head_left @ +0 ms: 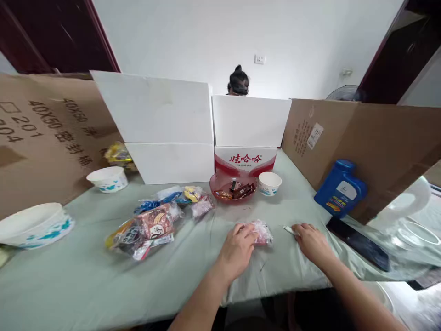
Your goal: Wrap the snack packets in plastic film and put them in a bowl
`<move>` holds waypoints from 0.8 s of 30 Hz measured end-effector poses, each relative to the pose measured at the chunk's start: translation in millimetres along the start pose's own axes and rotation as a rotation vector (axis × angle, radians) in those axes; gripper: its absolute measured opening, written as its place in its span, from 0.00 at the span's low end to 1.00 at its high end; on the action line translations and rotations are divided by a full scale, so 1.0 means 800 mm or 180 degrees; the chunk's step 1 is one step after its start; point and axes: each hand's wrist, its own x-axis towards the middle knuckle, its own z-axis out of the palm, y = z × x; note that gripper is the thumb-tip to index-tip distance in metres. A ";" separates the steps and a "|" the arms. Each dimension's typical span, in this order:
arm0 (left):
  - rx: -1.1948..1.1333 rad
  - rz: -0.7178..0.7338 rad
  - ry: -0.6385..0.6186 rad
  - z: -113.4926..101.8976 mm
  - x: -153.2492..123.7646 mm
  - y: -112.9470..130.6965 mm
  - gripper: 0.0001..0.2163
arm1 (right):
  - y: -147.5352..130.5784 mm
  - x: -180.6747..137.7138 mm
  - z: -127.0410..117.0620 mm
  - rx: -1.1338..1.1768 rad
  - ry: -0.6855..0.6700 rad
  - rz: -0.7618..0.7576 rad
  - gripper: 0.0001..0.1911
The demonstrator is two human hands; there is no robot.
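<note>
My left hand (pixel 237 248) is on the table with its fingers closed over the near-left side of a pink packet in crinkled clear plastic (pixel 263 233). To the right of it, my right hand (pixel 313 244) pinches a small, thin white piece (pixel 288 229) whose kind I cannot make out. Beyond the hands, a translucent red bowl (pixel 215 192) holds several dark and orange wrapped snacks (pixel 241 189). A white paper bowl with a blue pattern (pixel 269 186) stands just right of the red one. Left of my hands lies a pile of plastic-wrapped snack packets (pixel 156 224).
White boards (pixel 168 115) and a white-and-red carton (pixel 245 158) stand at the back, with a person's head (pixel 238 82) behind. Cardboard (pixel 372 142) walls both sides. A blue bottle (pixel 341 189) and dark phone (pixel 358 243) are right; more paper bowls (pixel 108 179) are left.
</note>
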 end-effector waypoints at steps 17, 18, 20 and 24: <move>-0.0074 -0.0998 0.0042 -0.031 -0.006 -0.026 0.14 | -0.023 0.014 -0.038 0.0582 -0.0151 -0.0362 0.16; 0.0003 -0.1096 -0.0067 -0.038 -0.008 -0.030 0.12 | -0.007 0.017 -0.032 0.0469 -0.0186 -0.0203 0.16; 0.0179 -0.1244 -0.0210 -0.050 -0.013 -0.040 0.07 | 0.012 0.025 -0.021 0.0212 -0.0104 0.0008 0.15; 0.0502 -0.1282 0.0620 -0.060 -0.016 -0.050 0.04 | -0.001 0.035 -0.011 0.0613 0.1090 -0.0264 0.13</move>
